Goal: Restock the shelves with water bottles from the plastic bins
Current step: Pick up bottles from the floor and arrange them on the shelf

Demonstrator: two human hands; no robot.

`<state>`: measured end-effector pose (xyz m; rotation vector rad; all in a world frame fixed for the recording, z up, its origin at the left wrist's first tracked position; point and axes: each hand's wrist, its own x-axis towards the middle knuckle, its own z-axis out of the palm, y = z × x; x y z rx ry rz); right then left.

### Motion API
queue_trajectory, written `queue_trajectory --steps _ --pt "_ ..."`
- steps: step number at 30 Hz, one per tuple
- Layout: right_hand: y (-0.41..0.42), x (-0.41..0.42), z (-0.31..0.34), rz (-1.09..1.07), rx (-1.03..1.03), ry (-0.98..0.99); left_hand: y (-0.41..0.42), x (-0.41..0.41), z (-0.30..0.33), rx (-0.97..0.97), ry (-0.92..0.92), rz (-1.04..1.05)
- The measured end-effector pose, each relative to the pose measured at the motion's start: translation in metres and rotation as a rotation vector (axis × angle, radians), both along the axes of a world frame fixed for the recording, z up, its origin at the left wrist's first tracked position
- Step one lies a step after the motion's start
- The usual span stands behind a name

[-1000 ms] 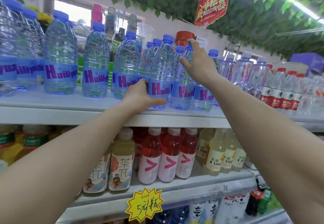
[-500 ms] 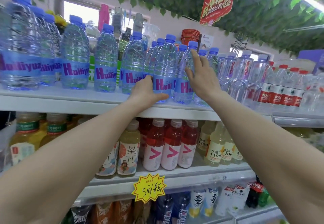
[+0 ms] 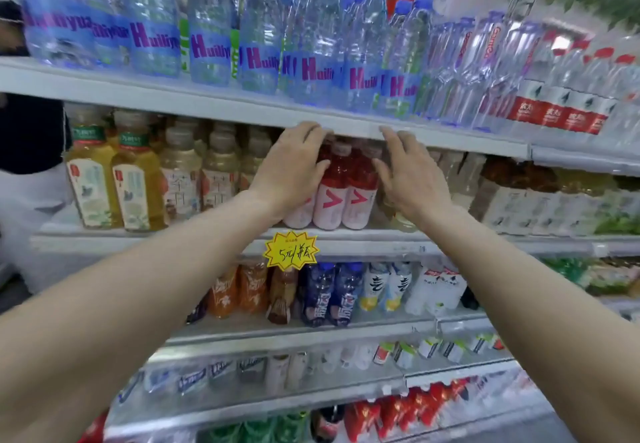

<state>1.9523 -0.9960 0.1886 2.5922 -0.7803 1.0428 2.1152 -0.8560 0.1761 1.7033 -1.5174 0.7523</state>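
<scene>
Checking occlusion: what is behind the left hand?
The left hand covers most of a red drink bottle; only its pale label bottom shows. Two matching bottles stand beside it.

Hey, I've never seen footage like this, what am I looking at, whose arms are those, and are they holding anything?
This is one picture from a wide-angle camera worn on a person's head, looking forward and down, so the two bare arms are the wearer's own. There is no robot. The left hand and right hand are both open, fingers relaxed, holding nothing. They sit in front of the red drink bottles with pink labels on the second shelf; whether they touch them is unclear. Above, the white top shelf carries clear plastic water bottles with blue caps and blue labels. A yellow star-shaped price tag hangs on the shelf edge below the hands.
</scene>
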Motion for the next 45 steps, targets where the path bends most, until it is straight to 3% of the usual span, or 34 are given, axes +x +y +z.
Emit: queue_trajectory --steps 7,14,20,26,35,39,45 --pt "0.032 -0.035 -0.152 0.041 0.104 0.159 0.029 -0.015 -0.135 0.179 0.157 -0.066" --pt "0.079 -0.054 -0.333 0.005 0.341 0.288 0.067 -0.007 -0.322 0.452 0.273 -0.088" --pt "0.127 -0.041 -0.502 -0.027 0.638 0.358 0.114 0.012 -0.498 0.673 0.350 -0.151" --pt "0.175 -0.019 -0.662 -0.121 0.904 0.443 0.170 0.031 -0.673 0.944 0.476 -0.088" --pt "0.219 0.017 -0.863 -0.120 1.126 0.602 0.211 0.035 -0.869 1.198 0.546 -0.018" --pt "0.220 0.037 -0.939 -0.107 1.167 0.654 0.213 0.039 -0.940 1.232 0.570 0.009" --pt "0.209 0.071 -1.021 -0.104 1.208 0.591 0.198 0.050 -1.007 1.115 0.604 -0.009"
